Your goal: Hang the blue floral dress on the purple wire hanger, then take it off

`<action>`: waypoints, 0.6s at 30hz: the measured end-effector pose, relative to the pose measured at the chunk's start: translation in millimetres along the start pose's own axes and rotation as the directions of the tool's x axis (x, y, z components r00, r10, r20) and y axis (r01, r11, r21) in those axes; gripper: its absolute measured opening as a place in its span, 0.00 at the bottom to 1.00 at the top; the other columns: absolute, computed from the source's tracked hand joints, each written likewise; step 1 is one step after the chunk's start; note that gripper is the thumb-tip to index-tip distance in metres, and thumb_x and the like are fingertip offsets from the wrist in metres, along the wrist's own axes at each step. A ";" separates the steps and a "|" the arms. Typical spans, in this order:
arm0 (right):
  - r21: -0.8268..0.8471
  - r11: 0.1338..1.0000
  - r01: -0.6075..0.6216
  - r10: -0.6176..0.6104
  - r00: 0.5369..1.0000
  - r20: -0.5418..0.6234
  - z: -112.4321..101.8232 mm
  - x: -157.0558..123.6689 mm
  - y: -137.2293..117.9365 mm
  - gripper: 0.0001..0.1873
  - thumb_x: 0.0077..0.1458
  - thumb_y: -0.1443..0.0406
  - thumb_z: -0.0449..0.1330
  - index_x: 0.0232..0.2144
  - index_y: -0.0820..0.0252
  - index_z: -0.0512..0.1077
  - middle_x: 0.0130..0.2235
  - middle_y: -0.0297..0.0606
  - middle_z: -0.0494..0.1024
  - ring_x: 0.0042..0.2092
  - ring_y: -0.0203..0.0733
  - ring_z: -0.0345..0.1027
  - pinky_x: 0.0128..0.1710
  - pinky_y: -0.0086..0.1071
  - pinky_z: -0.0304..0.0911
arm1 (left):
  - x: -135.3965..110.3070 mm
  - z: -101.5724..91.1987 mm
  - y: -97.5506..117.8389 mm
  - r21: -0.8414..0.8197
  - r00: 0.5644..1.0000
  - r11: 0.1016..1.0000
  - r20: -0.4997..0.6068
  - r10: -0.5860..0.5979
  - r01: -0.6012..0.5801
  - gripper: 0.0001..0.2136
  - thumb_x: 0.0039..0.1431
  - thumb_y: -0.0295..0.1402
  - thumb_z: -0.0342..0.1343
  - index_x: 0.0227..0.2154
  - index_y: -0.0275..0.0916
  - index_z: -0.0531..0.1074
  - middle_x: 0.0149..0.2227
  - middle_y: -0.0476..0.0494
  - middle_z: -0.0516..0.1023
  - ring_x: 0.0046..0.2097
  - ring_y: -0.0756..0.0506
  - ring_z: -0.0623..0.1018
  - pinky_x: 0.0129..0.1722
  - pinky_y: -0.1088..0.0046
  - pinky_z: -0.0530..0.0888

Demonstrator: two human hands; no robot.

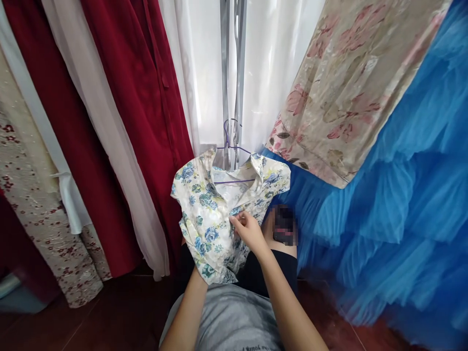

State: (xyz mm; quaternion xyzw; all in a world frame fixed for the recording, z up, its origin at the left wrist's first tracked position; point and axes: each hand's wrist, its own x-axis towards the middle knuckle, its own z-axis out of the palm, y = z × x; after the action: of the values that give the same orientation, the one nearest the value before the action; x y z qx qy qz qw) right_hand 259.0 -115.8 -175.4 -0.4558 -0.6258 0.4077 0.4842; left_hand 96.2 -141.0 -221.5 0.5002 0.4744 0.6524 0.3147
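Note:
A white blouse with blue flowers hangs on a thin purple wire hanger, which hooks on a grey metal stand. My right hand pinches the front placket of the blouse near a button, fingers closed on the cloth. My left hand is hidden behind the lower part of the blouse; only its forearm shows, reaching up under the hem.
Dark red dresses and a pale sheer garment hang at the left, with a cream dotted dress. A floral beige dress and a blue tulle skirt hang at the right. White curtain behind. Dark wooden floor below.

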 end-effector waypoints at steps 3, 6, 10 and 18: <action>-0.116 0.992 0.045 -0.048 0.999 -0.026 15.3 7.5 -4.1 0.19 0.58 0.48 0.60 0.29 0.56 0.66 0.22 0.33 0.72 0.25 0.40 0.66 0.25 0.30 0.56 | -6.6 -6.6 -3.3 -0.318 0.992 0.945 -0.071 -0.100 0.073 0.32 0.69 0.55 0.31 0.49 0.45 0.78 0.53 0.43 0.80 0.55 0.42 0.79 0.56 0.60 0.75; -0.100 0.990 0.096 -0.104 0.991 -0.081 18.9 1.6 -1.4 0.18 0.59 0.50 0.58 0.28 0.56 0.64 0.20 0.29 0.66 0.23 0.38 0.61 0.25 0.30 0.53 | -16.1 -3.4 2.0 -0.597 0.970 0.777 0.009 -0.243 0.200 0.30 0.58 0.61 0.51 0.55 0.46 0.75 0.54 0.42 0.80 0.59 0.35 0.76 0.60 0.54 0.72; -0.013 0.987 0.162 -0.162 0.972 -0.171 1.3 -10.9 2.7 0.17 0.60 0.54 0.58 0.26 0.55 0.60 0.20 0.25 0.57 0.23 0.35 0.52 0.25 0.29 0.49 | -25.3 19.2 4.6 -0.467 0.956 0.834 0.167 -0.241 0.292 0.36 0.44 0.38 0.72 0.59 0.40 0.70 0.55 0.38 0.78 0.59 0.34 0.75 0.62 0.55 0.70; 0.139 0.979 0.147 -0.131 0.984 -0.117 -25.6 -23.3 3.5 0.17 0.60 0.56 0.58 0.26 0.55 0.57 0.21 0.24 0.52 0.23 0.33 0.46 0.25 0.29 0.43 | -15.9 12.9 2.5 0.269 0.827 0.935 -0.453 0.333 -0.229 0.25 0.55 0.35 0.64 0.54 0.40 0.64 0.56 0.34 0.71 0.58 0.38 0.74 0.59 0.54 0.71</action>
State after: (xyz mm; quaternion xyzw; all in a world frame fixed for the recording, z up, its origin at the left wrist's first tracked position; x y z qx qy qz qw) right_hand 287.3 -135.7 -179.1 -0.3954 -0.5974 0.3926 0.5767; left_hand 113.4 -152.1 -224.2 0.4119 0.5235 0.7452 0.0310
